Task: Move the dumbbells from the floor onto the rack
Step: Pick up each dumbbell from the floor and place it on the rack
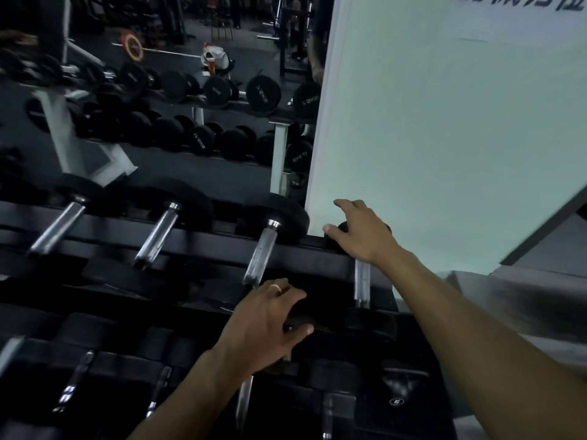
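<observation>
Fingers of my right hand (362, 233) curl over the far black head of a dumbbell (362, 282) lying on the rack's (190, 241) top shelf at its right end, beside the pale wall (444, 138). My left hand (263, 325), ring on one finger, grips the same dumbbell's near head, thumb underneath. Three more dumbbells (260, 255) lie on this shelf to the left. Lower shelves hold others, dark and blurred. A mirror (158, 90) behind repeats the racks.

Dumbbells (268, 246) side by side on rack (190, 239); mirror (158, 90) behind rack; wall panel (444, 138) right of mirror; lower tier before.
</observation>
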